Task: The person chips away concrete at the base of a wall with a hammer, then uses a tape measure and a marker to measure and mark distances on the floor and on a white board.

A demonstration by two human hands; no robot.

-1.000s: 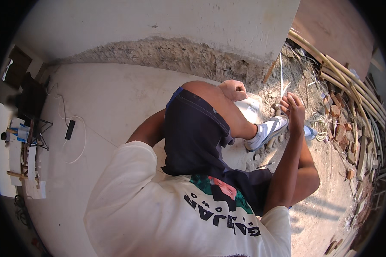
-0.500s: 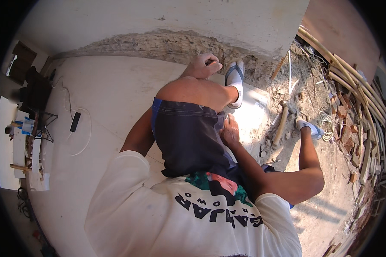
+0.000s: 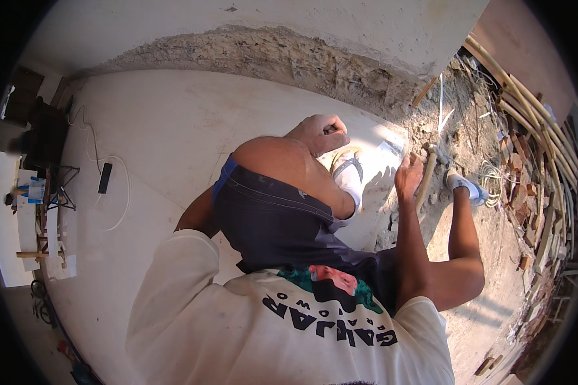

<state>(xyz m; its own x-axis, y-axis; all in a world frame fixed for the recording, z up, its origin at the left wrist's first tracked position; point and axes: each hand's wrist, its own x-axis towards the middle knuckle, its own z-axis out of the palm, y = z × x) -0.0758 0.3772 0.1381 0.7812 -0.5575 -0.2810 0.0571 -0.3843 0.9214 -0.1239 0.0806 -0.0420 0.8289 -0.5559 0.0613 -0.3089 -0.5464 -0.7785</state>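
Observation:
My left hand (image 3: 321, 133) is curled closed just beyond my bent left knee; a dark gap shows inside the curl, and what it holds, if anything, is hidden. My right hand (image 3: 409, 178) reaches forward to the edge of the pale floor slab, its fingers stretched out and slightly apart. Right beside it lies a hammer with a wooden handle (image 3: 426, 182) and a grey head (image 3: 439, 156) on the rubble. My left foot, in a white sock and sandal (image 3: 348, 176), rests between the two hands.
A chipped strip (image 3: 257, 58) of rough masonry runs along the wall foot. To the right are my other sandalled foot (image 3: 467, 188), a coil of pale cable (image 3: 492, 183), broken bricks (image 3: 519, 192) and long poles (image 3: 520, 96). A black power strip (image 3: 105, 178) with a white cord lies left.
My right hand has moved from beside my thigh forward and right to the hammer. My left hand stays curled. The view has shifted, and my left knee leans nearer the slab's edge.

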